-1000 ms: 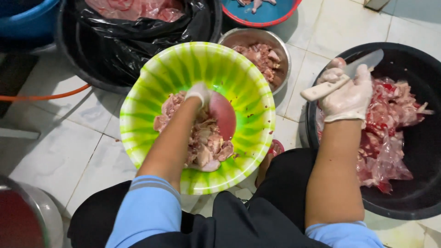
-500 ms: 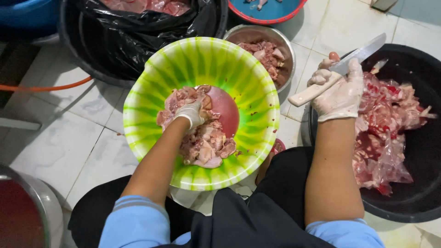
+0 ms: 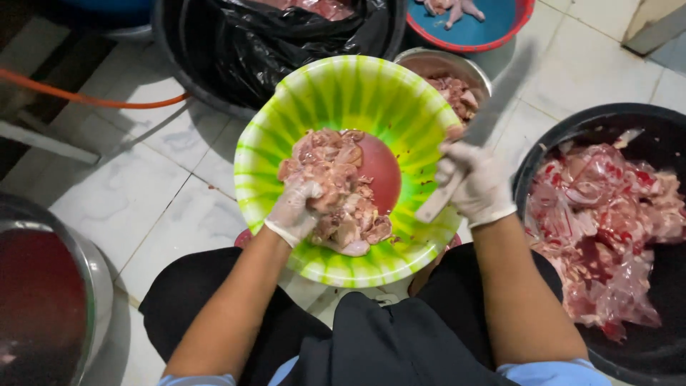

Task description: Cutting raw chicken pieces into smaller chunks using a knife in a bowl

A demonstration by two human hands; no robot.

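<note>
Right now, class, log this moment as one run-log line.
left hand: in green bowl, on raw meat pieces | right hand: grip on knife | black tub: right side

The bowl [image 3: 336,93] was bright green with pale yellow stripes and a red centre. The meat pieces [image 3: 343,193] were pink. The far basin [image 3: 486,32] was blue with red rim; the right tub [image 3: 564,129] black.

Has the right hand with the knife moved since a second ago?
Yes. The right hand, gripping the knife, has shifted left, from over the black tub of raw meat to the green bowl rim.
</note>
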